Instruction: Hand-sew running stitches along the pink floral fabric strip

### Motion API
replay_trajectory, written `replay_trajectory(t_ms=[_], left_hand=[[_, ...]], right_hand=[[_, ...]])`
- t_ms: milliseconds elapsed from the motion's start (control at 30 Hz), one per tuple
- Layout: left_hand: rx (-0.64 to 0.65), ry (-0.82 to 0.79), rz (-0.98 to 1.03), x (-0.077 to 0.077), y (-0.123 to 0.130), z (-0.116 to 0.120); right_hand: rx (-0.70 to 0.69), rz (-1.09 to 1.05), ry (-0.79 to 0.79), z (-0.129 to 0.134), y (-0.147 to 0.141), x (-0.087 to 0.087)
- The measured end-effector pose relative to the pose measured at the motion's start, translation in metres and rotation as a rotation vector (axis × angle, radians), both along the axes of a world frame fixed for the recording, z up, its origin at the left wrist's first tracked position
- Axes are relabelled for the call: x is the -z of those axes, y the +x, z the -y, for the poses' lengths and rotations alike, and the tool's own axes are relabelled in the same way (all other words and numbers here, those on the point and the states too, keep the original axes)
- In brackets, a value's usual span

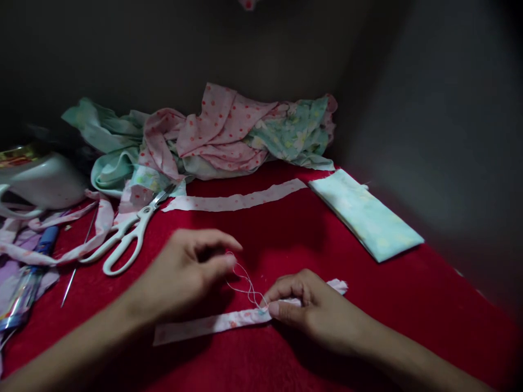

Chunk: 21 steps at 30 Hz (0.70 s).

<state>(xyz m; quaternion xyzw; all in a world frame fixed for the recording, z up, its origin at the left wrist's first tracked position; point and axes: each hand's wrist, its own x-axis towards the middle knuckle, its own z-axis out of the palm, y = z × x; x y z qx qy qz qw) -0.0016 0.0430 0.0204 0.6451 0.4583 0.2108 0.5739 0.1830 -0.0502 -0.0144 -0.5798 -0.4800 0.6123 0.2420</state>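
Note:
My right hand pinches a narrow pink-white dotted fabric strip between thumb and fingers. Part of the strip runs left over the red cloth, and a crumpled end sticks out behind the hand. A fine white thread rises from the pinch in slack, twisted loops. It reaches my left hand, which is raised above the strip with thumb and forefinger curled towards each other around the thread. Whether a needle is in the left fingers cannot be made out.
White-handled scissors lie left, near a thin metal rod, a blue-capped pen-like item and a white mug. Another strip lies ahead. Crumpled fabrics line the back; a folded mint cloth rests right.

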Motion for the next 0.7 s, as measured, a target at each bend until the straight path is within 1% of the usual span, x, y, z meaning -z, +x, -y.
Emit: replay_trajectory(t_ms=[67,100,167,233,300,367,433,467,600,700], left_hand=[[0.264,0.035,-0.104,0.005,0.010,0.015],[0.350,0.094,-0.145,0.008,0.014,0.020],[0.450,0.162,-0.191,0.014,0.018,0.025],[0.471,0.153,-0.226,0.019,0.020,0.026],[0.433,0.132,-0.247,0.021,0.021,0.026],[0.386,0.124,-0.247,0.019,0.020,0.024],[0.300,0.118,-0.221,0.014,0.019,0.018],[0.212,0.114,-0.187,0.011,0.017,0.014],[-0.253,0.138,-0.010,0.000,-0.002,-0.016],[-0.511,0.176,0.075,-0.006,-0.023,-0.043]], right_hand=[[0.002,-0.013,-0.007,0.000,-0.001,0.000],[0.004,-0.022,-0.006,-0.001,-0.001,0.000],[0.010,-0.039,0.003,-0.001,-0.001,0.000],[0.003,-0.044,0.009,0.000,-0.001,0.001],[-0.007,-0.030,0.007,0.000,-0.001,0.000],[-0.005,-0.008,-0.009,0.000,-0.001,-0.001],[0.003,0.005,-0.025,-0.001,-0.002,-0.002],[0.008,0.010,-0.026,-0.001,-0.002,-0.003],[0.020,0.013,-0.022,0.000,-0.002,-0.001],[0.019,0.010,-0.029,0.001,-0.002,0.002]])
